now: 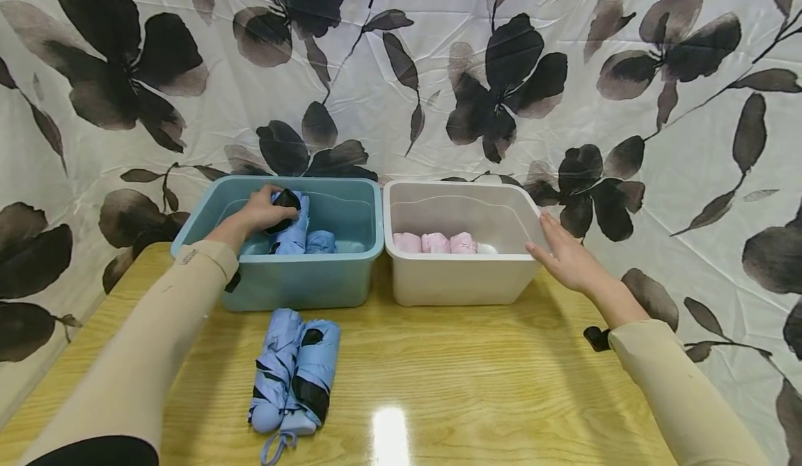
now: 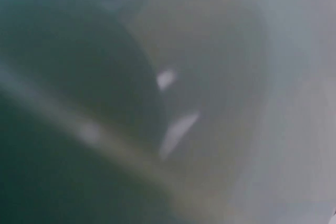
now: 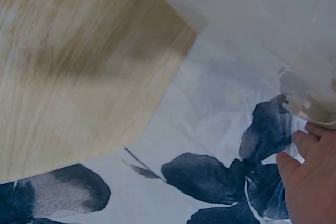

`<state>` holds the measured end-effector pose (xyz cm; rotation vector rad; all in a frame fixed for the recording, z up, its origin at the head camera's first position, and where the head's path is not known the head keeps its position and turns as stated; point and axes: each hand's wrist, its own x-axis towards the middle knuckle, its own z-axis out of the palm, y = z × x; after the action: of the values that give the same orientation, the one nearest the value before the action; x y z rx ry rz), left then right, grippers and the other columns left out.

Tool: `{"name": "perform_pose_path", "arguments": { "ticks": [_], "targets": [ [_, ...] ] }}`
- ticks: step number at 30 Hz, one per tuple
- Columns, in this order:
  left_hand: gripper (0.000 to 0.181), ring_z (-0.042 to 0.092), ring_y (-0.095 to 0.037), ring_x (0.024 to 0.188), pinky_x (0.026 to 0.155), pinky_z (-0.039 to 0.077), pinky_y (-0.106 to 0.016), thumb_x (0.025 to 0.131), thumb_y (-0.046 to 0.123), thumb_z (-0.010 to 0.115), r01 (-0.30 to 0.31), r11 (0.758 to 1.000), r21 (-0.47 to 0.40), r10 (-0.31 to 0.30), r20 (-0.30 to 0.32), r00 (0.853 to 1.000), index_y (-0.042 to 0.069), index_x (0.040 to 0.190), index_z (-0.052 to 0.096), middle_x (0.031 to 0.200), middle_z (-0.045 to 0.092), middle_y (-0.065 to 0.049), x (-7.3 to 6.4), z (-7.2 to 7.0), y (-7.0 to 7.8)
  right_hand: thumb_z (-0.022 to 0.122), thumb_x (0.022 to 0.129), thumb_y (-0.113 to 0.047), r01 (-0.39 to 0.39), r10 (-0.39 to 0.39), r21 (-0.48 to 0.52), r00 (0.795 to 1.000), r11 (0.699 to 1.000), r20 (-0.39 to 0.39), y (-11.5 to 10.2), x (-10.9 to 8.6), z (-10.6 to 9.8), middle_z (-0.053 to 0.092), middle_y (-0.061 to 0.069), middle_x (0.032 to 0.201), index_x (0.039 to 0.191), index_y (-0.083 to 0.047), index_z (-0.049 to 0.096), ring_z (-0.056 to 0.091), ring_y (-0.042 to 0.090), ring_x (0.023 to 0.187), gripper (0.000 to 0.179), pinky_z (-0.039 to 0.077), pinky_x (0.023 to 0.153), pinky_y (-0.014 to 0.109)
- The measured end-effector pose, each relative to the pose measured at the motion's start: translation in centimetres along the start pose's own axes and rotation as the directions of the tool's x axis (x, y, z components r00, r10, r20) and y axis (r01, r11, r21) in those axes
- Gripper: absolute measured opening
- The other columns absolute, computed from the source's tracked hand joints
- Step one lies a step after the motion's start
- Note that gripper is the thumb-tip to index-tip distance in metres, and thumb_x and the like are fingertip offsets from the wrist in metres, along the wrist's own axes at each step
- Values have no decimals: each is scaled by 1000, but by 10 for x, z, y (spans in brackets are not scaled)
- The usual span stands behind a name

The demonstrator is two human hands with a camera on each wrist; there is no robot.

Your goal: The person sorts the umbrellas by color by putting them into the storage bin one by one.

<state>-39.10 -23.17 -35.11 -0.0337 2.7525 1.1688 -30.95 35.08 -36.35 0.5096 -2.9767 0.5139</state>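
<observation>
In the head view my left hand [image 1: 255, 216] reaches into the blue bin [image 1: 297, 285] and grips a folded blue umbrella [image 1: 296, 235] near its black upper part. Beside that umbrella, another blue bundle [image 1: 321, 242] lies in the bin. My right hand [image 1: 569, 255] touches the right rim of the white bin [image 1: 460, 283], its fingers mostly straight; the right wrist view also shows these fingers [image 3: 304, 142] at the bin's edge. Three pink rolled bundles [image 1: 435, 243] sit inside the white bin. The left wrist view is too blurred to make out the hand.
Two folded blue umbrellas, one on the left [image 1: 276, 361] and one with a wrist cord [image 1: 318, 365], lie side by side on the wooden table [image 1: 476, 368] before the blue bin. A flower-patterned cloth [image 1: 401, 118] hangs behind both bins.
</observation>
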Motion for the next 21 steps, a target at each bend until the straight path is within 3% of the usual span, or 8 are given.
{"name": "perform_pose_path", "arguments": {
  "ticks": [7,14,21],
  "targets": [
    [84,30,-56,133,112,35,-65,97,27,64,15,994,108,-27,109,994,-8,158,18,151,15,-43,0,4,-7,42,111,-46,7,-7,4,1000,1000,2,-1,2,1,7,29,171,163,8,10,11,50,156,82,15,123,67],
    [79,28,-58,136,110,36,-66,100,21,65,-77,982,174,34,234,972,-7,160,21,154,14,-44,1,9,-6,42,111,-45,1,-1,0,1000,1000,1,-3,1,-3,8,29,170,163,8,10,11,50,156,81,16,123,67],
    [85,38,-54,136,109,41,-62,100,25,67,-74,970,230,6,281,960,-10,160,19,155,24,-43,-2,5,-8,42,111,-47,1,-1,8,1000,1000,10,-3,1,-1,5,27,171,164,7,8,10,48,157,82,15,124,66]
  ]
}}
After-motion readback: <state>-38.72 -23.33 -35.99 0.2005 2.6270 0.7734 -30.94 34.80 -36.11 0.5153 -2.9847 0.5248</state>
